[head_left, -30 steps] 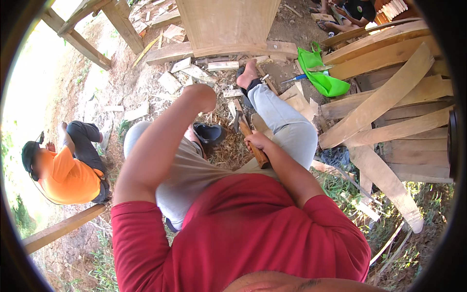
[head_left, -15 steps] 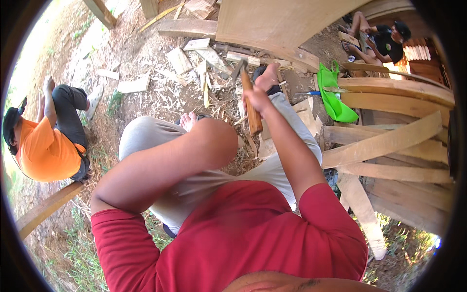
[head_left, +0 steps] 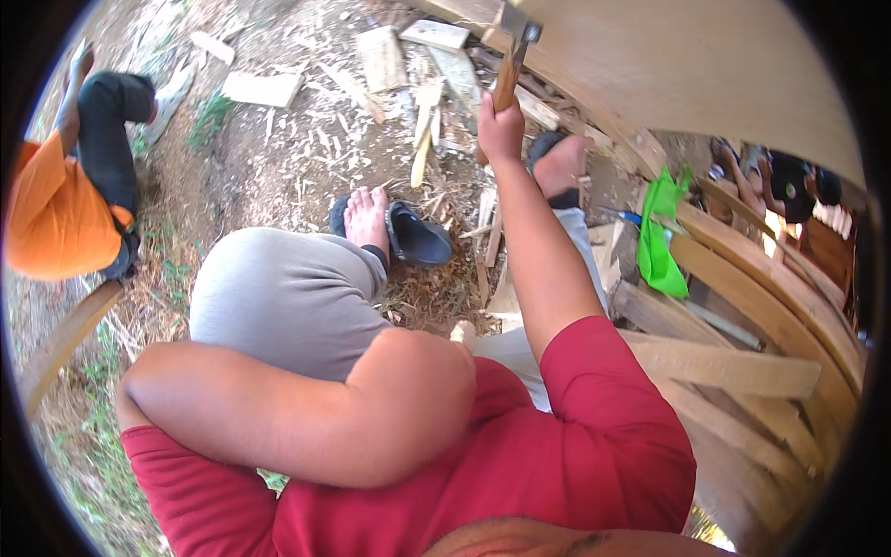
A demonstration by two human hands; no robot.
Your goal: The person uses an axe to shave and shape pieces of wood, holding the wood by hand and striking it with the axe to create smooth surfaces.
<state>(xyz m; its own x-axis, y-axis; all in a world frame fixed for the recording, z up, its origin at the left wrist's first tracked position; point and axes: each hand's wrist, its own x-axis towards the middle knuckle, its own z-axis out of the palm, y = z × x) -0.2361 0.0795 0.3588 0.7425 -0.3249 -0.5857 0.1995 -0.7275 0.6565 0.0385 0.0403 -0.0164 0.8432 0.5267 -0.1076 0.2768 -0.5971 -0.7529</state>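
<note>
My right hand [head_left: 502, 130] is wrapped round the wooden handle of a hammer [head_left: 506, 82], held out over the chip-strewn ground. Its dark metal head [head_left: 522, 30] is in front of a large wooden panel [head_left: 668, 70]. My left arm [head_left: 269, 404] is bent across my lap, beside my grey-trousered knee [head_left: 269, 288]. The rounded far end of that arm faces up, and no left fingers can be made out. A small pale tip [head_left: 462, 334] pokes out just past it; what it belongs to is hidden.
Boards [head_left: 264, 89] and shavings litter the ground. Below my right hand lie a dark clog [head_left: 418, 237] and offcuts. To the right are a green bag [head_left: 659, 241] and curved timbers [head_left: 742, 246]. One person in orange [head_left: 60, 218] sits left; another person [head_left: 789, 186] is far right.
The hammer has moved up and away, with my right arm straighter. My left arm is lower in the picture, nearer my body. The whole view has turned, bringing the clog into sight.
</note>
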